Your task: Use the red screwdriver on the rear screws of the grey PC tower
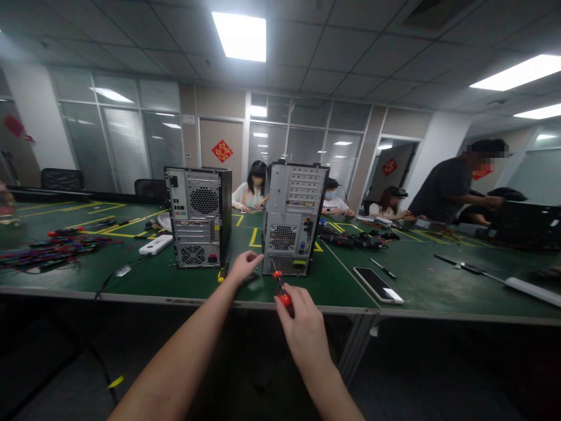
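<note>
Desk (333,286): green top, yellow tape lines, runs the full width in front of you. Co-worker in a dark shirt (438,187) stands at the far right, arms over a black case (526,225); others sit along the far side.

Your main tower (284,193) is upright on the desk, straight ahead near the front edge, rear panel facing you. Second tower (197,216) stands upright to its left, also rear-out, a gap between them.

Pile of coloured wires (52,251) far left; black cables (368,238) to the right, behind the phone.

Your hands: right hand (302,316) is closed around the handle of the red-ended screwdriver, shaft pointing up at the lower left of the main tower's rear panel. Can't tell if the tip is seated. Left hand (244,267) is partly curled, fingertips at that tower's lower left edge; can't tell if it touches or pinches anything.

Phone (372,283) lies flat right of the main tower. White power strip (155,245) sits just left of the second tower. Red-ended screwdriver (280,286) is in your right hand; a yellow-handled screwdriver (221,277) lies by the second tower's lower right corner. Slim tool (383,268) lies just behind the phone.
</note>
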Available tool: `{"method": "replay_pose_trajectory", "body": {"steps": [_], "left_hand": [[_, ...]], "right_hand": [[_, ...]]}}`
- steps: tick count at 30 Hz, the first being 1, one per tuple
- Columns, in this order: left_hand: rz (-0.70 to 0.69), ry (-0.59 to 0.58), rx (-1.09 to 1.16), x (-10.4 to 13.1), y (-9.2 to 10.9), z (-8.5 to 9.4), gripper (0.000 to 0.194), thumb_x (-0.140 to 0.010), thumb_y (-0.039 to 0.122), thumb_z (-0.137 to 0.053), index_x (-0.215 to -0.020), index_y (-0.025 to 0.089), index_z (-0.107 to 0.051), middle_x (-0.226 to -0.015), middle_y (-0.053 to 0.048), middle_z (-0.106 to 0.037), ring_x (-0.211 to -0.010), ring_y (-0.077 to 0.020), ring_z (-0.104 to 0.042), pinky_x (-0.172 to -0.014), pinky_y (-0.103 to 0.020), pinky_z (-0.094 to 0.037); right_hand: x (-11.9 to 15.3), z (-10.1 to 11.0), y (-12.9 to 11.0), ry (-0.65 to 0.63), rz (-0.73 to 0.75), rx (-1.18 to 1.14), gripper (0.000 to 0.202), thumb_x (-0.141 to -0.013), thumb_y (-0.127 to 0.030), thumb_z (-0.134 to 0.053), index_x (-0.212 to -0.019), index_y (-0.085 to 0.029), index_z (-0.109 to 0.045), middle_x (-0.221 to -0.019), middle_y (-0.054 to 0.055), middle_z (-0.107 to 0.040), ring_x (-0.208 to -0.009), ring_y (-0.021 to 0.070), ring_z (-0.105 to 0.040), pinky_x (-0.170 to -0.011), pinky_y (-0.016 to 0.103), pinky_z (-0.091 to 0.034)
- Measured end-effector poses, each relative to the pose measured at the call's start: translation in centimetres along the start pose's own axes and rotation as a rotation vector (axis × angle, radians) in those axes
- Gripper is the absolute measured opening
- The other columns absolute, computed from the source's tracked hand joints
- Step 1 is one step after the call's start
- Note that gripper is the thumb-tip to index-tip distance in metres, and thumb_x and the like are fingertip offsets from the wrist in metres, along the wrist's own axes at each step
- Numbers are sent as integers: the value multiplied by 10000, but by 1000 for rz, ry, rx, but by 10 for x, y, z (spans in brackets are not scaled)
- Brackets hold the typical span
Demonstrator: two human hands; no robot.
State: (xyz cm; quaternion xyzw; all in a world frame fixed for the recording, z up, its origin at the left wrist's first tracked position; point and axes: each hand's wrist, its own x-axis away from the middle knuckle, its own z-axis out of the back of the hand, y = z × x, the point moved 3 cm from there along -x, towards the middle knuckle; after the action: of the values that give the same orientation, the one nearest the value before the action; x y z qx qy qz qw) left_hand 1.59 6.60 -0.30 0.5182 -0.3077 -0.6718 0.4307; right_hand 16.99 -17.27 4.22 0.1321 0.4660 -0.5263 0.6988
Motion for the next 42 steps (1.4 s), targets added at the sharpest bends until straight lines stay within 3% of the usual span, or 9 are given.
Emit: {"method": "replay_pose_trajectory", "body": {"steps": [4, 11, 15, 19, 22, 28, 32, 42], "left_hand": [[1, -5, -7, -1, 0, 0, 512, -758, 692, -668, -736, 182, -631, -675, -4, -609, -671, -169, -544, -659, -290, -403], [-12, -6, 9, -1, -1, -1, 524, -753, 703, -668, -735, 181, -631, -675, 1, -600, -665, -162, -531, -654, -285, -395], [-3, -6, 7, -1, -2, 0, 518, -760, 698, -666, -753, 180, -644, -683, -1, -607, -670, -164, -534, -653, -283, -394], [-2, -2, 11, -1, -4, -1, 511, -762, 692, -672, -749, 182, -644, -677, -2, -607, -669, -166, -537, -650, -283, -396], [-3, -1, 18, -2, -5, -1, 507, -763, 688, -677, -748, 181, -644, -682, -2, -613, -670, -164, -540, -648, -279, -396], [-3, -5, 18, -2, -5, -1, 515, -754, 696, -678, -751, 182, -643, -681, 1, -611, -664, -163, -535, -644, -280, -393], [-12, 7, 7, -3, -3, -1, 517, -749, 697, -678, -743, 181, -645, -668, -1, -611, -655, -163, -535, -642, -285, -396], [-10, 5, 3, -3, -6, -1, 511, -760, 695, -666, -739, 185, -643, -665, 2, -607, -646, -161, -530, -634, -280, -383]], "right_hand": [[0, -1, 0, 8, 10, 16, 278, -1026, -221, -533, -1249, -142, -680, -1123, 131, -706, -936, 234, -735, -841, 364, -619], [-2, 3, -7, -76, 146, 101, 393, -953, -33, -481, -1206, -206, -727, -1287, 123, -682, -1091, 264, -660, -953, 450, -592], [0, -1, -5, -67, 83, 30, 327, -1000, -127, -514, -1269, -200, -685, -1273, 128, -676, -1080, 247, -686, -945, 418, -603], [0, -2, 0, 7, 6, -12, 273, -1047, -269, -524, -1257, -168, -665, -1120, 125, -702, -943, 231, -727, -862, 380, -621], [-1, 0, 1, 46, -1, -2, 275, -1055, -288, -508, -1242, -170, -671, -1075, 122, -707, -925, 230, -731, -848, 368, -619], [-3, 4, -2, -38, 83, 88, 342, -990, -95, -490, -1230, -194, -712, -1255, 129, -690, -1081, 260, -682, -939, 432, -603], [-3, 3, -5, -93, 137, 106, 393, -940, -28, -502, -1195, -217, -733, -1279, 116, -690, -1074, 264, -662, -939, 445, -599], [-1, -2, 4, 4, -7, 17, 272, -1034, -276, -542, -1249, -174, -675, -1107, 118, -699, -925, 232, -733, -842, 367, -617]]}}
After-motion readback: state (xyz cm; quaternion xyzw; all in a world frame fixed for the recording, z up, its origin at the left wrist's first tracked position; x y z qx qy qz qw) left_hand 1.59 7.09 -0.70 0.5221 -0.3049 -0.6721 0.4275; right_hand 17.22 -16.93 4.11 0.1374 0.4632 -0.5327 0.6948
